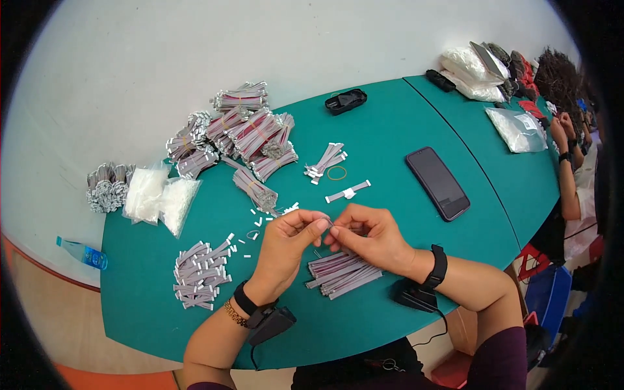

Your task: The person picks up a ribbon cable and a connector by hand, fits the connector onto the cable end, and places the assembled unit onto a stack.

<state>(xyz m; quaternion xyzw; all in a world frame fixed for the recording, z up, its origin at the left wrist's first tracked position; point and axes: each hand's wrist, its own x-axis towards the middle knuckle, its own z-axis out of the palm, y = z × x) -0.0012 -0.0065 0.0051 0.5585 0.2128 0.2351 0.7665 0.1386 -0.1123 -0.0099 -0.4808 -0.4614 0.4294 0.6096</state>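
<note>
Above the middle of the green table, my left hand and my right hand meet fingertip to fingertip. Both are closed in a pinch around a small greyish thing, mostly hidden by the fingers. Below my right hand lies a stack of loose grey ribbon cables. Left of my left wrist is a heap of ribbon cables with white connectors. Several tiny white connectors are scattered beside my left hand. Just beyond my fingers rests one ribbon cable with a white piece at its middle.
Tied cable bundles are piled at the back left, near clear bags of white parts. A rubber band lies by a small cable bunch. A phone is on the right. Another person's hand is at far right.
</note>
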